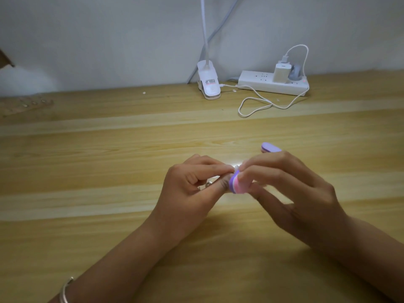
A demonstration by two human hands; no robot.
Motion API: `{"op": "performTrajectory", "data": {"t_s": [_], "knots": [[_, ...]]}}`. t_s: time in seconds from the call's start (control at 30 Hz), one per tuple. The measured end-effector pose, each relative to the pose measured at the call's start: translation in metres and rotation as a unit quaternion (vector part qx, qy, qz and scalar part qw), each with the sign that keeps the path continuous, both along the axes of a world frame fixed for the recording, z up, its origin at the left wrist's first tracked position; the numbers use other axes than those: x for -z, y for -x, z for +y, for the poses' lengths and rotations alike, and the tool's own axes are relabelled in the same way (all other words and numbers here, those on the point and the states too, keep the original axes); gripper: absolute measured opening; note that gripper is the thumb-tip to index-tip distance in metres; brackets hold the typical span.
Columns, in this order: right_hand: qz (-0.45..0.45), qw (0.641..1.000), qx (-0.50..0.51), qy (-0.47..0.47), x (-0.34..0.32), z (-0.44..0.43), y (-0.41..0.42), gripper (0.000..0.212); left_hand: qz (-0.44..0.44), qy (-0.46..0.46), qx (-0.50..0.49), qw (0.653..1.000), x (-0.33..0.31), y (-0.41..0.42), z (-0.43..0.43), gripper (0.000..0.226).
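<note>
**mio_k:** Ok, what's going on at this table (91,162)? Walk me through it, left to right.

**dustbunny:** Far left, a silver bangle (65,290) on the left wrist. Then the left hand (192,184), fingers curled in tight, fingertips tucked up against the near end of a nail buffer (237,185). It doesn't look like it's gripping anything. There's a small silvery glint under the fingers, too blurry to name.

**mio_k:** And the buffer?

**dustbunny:** Purple, pink and white layers. It's up off the table, right between the 2 hands in the middle of the shot. The right hand (290,189) is wrapped round it, thumb and fingers pinching its sides, and the purple far end pokes out past the knuckles.

**mio_k:** So how far along?

**dustbunny:** Mid-job, I'd say. 1 nail looks like it's on the buffer, so the filing is underway. I can't tell which nails are already done, they're too small and blurred. Best guess: the other fingers of that hand are left, then maybe a swap of hands. Nothing's been put down yet.

**mio_k:** Anything at the back?

**dustbunny:** A white clip lamp (208,85) by the wall, then to its right a white power strip (258,82) with a charger (281,72) plugged in, and a cable (253,103) looped on the table.
</note>
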State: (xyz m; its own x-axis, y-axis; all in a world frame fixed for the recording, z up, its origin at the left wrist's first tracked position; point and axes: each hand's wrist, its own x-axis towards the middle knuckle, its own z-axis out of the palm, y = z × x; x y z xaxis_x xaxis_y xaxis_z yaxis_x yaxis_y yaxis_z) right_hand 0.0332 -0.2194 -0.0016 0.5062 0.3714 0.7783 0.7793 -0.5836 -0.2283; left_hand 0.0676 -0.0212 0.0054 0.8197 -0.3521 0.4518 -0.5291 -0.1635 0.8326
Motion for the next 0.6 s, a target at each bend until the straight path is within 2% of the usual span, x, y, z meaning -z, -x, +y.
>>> {"op": "performTrajectory", "data": {"t_s": [0.1,0.5,0.6], "knots": [[0.015,1.0,0.023,-0.011,-0.002,-0.006,-0.006,0.017,0.005,-0.009,-0.004,1.0,-0.001,0.0,-0.001,0.013],[-0.007,1.0,-0.001,-0.009,0.0,0.002,0.004,0.015,-0.011,-0.006,-0.006,1.0,-0.005,0.005,-0.002,0.014],[0.012,0.999,0.039,-0.017,-0.003,-0.011,-0.006,0.015,0.001,-0.002,-0.013,1.0,-0.005,0.005,-0.002,0.013]]}}
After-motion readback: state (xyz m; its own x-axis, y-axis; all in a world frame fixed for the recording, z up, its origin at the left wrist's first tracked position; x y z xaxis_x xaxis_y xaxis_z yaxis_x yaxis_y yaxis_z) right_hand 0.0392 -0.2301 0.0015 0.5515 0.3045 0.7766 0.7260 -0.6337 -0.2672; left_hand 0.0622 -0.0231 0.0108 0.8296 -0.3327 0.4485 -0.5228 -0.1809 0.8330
